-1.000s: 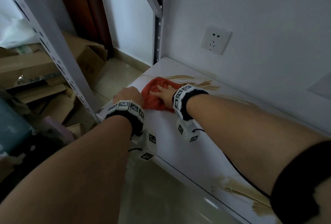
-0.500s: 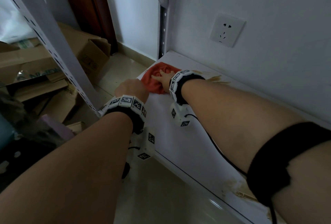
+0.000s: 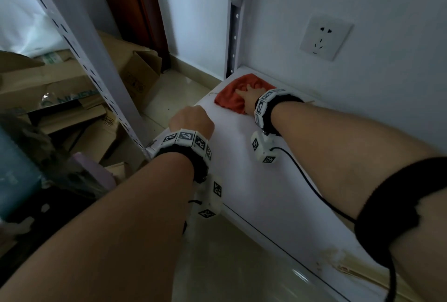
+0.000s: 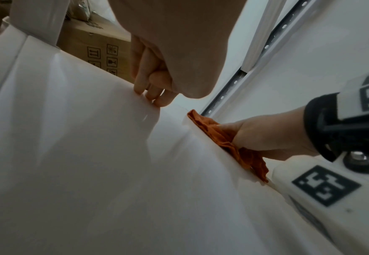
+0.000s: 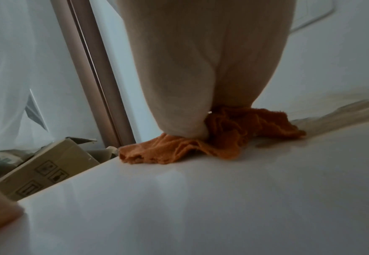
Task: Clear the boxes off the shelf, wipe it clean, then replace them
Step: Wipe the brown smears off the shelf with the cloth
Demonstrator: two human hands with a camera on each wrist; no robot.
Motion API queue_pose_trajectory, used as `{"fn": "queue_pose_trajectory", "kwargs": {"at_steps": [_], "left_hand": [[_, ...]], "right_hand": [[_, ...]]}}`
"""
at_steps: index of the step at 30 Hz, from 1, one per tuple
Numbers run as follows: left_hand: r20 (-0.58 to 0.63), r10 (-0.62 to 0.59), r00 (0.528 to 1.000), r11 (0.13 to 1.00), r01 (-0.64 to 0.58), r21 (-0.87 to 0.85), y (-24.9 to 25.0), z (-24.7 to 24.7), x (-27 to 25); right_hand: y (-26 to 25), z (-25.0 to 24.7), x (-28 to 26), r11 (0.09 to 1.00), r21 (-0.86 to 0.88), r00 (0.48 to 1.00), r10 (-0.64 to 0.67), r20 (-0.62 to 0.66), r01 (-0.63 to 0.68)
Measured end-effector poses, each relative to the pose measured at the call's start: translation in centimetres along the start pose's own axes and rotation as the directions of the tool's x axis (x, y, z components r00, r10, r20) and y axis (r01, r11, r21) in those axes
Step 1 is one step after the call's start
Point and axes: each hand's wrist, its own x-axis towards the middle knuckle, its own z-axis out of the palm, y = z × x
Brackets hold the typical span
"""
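The right hand (image 3: 251,97) lies flat with straight fingers on an orange cloth (image 3: 232,98), pressing it on the white shelf (image 3: 254,180) beside the rear post. The left hand (image 3: 191,120), fingers curled, rests at the shelf's end edge; cardboard boxes (image 3: 60,84) lie on the floor beyond it.

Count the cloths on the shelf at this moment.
1: an orange cloth at the shelf's far left corner, under the right hand. None else visible.

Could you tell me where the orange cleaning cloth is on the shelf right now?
The head view shows the crumpled orange cloth under the right hand at the white shelf's far left corner, beside the perforated metal upright and below the wall socket.
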Motion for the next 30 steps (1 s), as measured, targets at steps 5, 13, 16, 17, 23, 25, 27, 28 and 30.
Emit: {"fn": "queue_pose_trajectory", "kwargs": {"at_steps": [5,13,16,17,23,25,27,28,30], "left_hand": [[-0.008,-0.009,1.000,1.000,0.008,-0.027,0.2,-0.1,-0.2],[-0.051,0.009,0.999,0.998,-0.012,-0.055,0.5,0.1,0.0],[-0.041,0.017,0.999,0.999,-0.018,-0.027,0.5,0.0,0.0],[-0.031,0.016,0.999,1.000,-0.017,-0.018,0.5,-0.1,0.0],[-0.006,0.026,1.000,0.999,-0.026,0.034,0.5,-0.1,0.4],[-0.005,0.025,1.000,0.999,-0.024,0.042,0.6,-0.2,0.4],[-0.003,0.016,1.000,0.999,-0.016,0.032,0.5,-0.2,0.3],[-0.002,0.013,1.000,1.000,-0.013,0.029,0.5,-0.2,0.3],[-0.002,0.010,1.000,1.000,-0.010,0.028,0.5,-0.2,0.2]], "right_hand": [[-1.9,1.1,0.6,0.996,0.024,0.992,-0.085,-0.090,0.087],[-4.2,1.0,-0.5,0.966,-0.044,0.963,-0.257,-0.077,0.254],[-3.8,0.4,0.0,0.967,-0.040,0.964,-0.253,-0.081,0.250],[-3.7,0.2,0.4,0.972,-0.017,0.969,-0.235,-0.072,0.235],[-1.3,0.2,1.0,0.993,0.062,0.993,-0.095,-0.074,0.100],[0.4,0.3,0.8,0.995,0.086,0.997,-0.051,-0.060,0.056],[1.6,0.6,0.8,0.996,0.082,0.997,-0.025,-0.067,0.030],[2.0,0.7,0.7,0.997,0.077,0.997,-0.023,-0.075,0.029],[1.9,0.9,0.7,0.995,0.098,0.996,-0.026,-0.085,0.035]]}}
